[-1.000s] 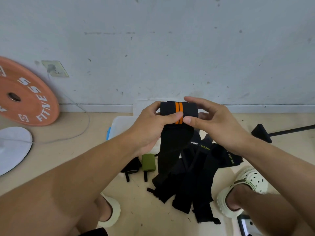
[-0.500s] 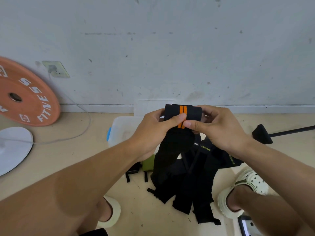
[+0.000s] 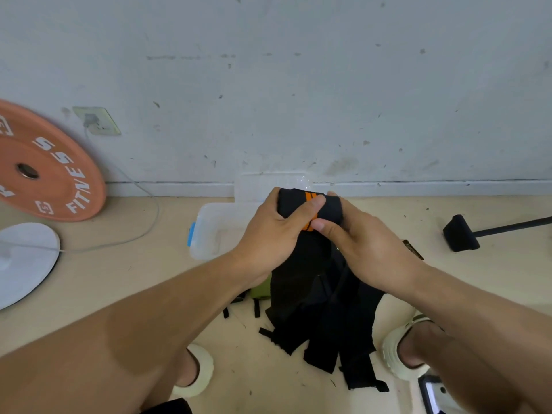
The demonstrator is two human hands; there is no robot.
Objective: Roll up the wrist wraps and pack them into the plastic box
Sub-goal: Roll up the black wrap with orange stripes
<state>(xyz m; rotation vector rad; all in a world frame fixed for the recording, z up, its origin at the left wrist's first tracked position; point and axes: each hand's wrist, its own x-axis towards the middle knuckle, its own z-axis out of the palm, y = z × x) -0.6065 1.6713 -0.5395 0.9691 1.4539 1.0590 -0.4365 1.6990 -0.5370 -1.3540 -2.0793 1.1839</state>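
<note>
Left hand point(image 3: 270, 234) grips the roll point(image 3: 309, 206) from the left, thumb laid across its front, fingers curled behind. Right hand point(image 3: 363, 243) grips it from the right, thumb under the roll's front edge, fingers wrapped behind. Both hands clasp the same wrap, held in the air above the floor point(image 3: 119, 279).

Roll: black fabric, two orange stripes running along its middle, partly covered by the left thumb. Wound part forms a thick cylinder lying crosswise between the hands. The unrolled tail point(image 3: 294, 282) hangs straight down from it, flat and black, reaching the pile below.

Pile point(image 3: 334, 330): several more black wraps lying loose and overlapping on the floor between the feet, ends splayed toward the camera. Just left of the pile, a green wrap point(image 3: 260, 291), mostly hidden by the left forearm; whether it is rolled, cannot tell.

Box point(image 3: 215, 231): clear plastic, blue clip on its left side, on the floor behind the hands, near the wall point(image 3: 298, 85). Its contents cannot be made out.

Pale clogs: one point(image 3: 198, 375) at left, one point(image 3: 397, 351) at right. Orange plate point(image 3: 44, 171) leans on the wall far left.
</note>
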